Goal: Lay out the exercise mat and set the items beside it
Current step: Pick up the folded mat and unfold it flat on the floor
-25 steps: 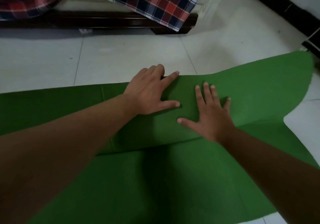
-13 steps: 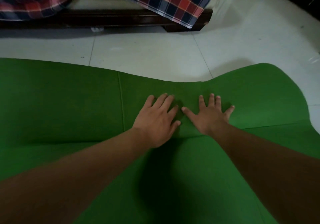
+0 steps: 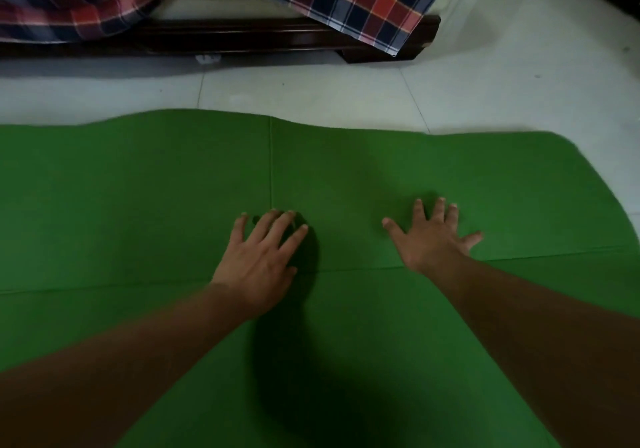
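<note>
One green exercise mat (image 3: 138, 198) lies spread over the white tiled floor (image 3: 311, 95), its far edge wavy and its far right corner rounded, with crease lines running across it. Both hands rest palm-down on the mat with fingers splayed, holding nothing: the left hand (image 3: 258, 264) beside the upright crease, the right hand (image 3: 431, 239) well apart from it. Beyond the far edge, plaid cloth (image 3: 346, 0) hangs over a dark wooden bed frame (image 3: 242, 37).
</note>
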